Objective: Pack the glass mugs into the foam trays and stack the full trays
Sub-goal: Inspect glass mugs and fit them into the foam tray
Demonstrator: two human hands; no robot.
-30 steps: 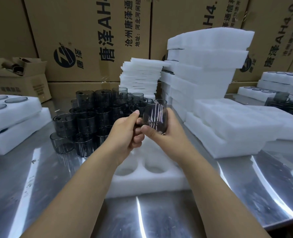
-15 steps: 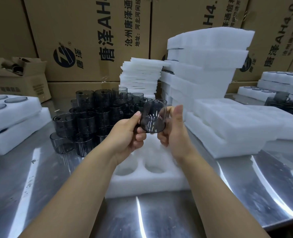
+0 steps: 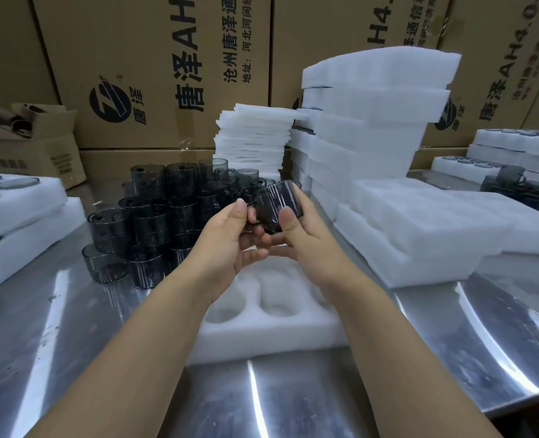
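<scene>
Steel bench (image 3: 72, 358) lies nearest, with a white foam tray (image 3: 271, 339) on it, its round pockets bare. Above the tray both grips hold one smoky glass mug (image 3: 277, 199), tilted in the air. The left grip (image 3: 230, 245) pinches its left edge with the thumb on top. The right grip (image 3: 309, 245) is curled round the body, with the thumb on the near wall and fingers behind. Beyond, to the left, stands a pile of mugs (image 3: 154, 216). Right of that lie more trays (image 3: 419, 232), then a tall foam stack (image 3: 372, 121). Printed cartons (image 3: 167, 58) stand farthest.
</scene>
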